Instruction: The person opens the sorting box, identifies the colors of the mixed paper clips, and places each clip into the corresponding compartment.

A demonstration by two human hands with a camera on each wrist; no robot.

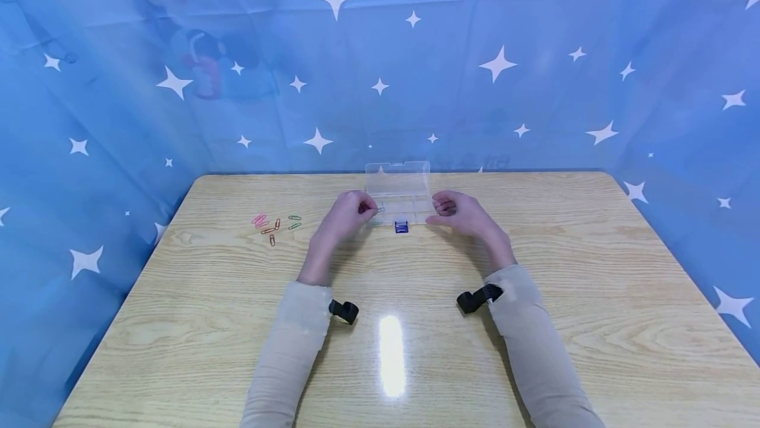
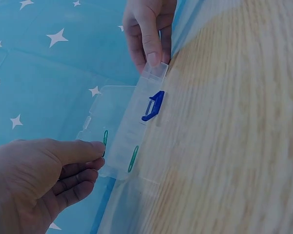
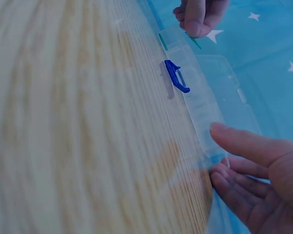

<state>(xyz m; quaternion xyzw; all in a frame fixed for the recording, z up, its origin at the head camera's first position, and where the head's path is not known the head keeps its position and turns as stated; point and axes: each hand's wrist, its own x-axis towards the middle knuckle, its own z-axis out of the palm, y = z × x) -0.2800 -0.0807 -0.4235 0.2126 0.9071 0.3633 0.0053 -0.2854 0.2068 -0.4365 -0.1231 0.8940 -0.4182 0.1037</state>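
Note:
A clear plastic compartment box (image 1: 410, 206) stands near the table's far edge, its lid (image 1: 398, 183) raised at the back and a blue latch (image 1: 401, 227) on its front. My left hand (image 1: 347, 212) pinches a green paper clip (image 2: 105, 139) between thumb and fingertips over the box's left end. Inside that end, a second green paper clip (image 2: 133, 159) shows through the front wall. At the opposite end, my right hand (image 1: 466, 214) holds the box, its thumb (image 3: 234, 139) at the front corner and its fingers around the side.
Left of the box on the wooden table (image 1: 178, 322) lie loose pink paper clips (image 1: 260, 220), several orange-red paper clips (image 1: 272, 240) and two green paper clips (image 1: 295, 225). A blue star-patterned curtain (image 1: 380, 52) hangs behind the far edge.

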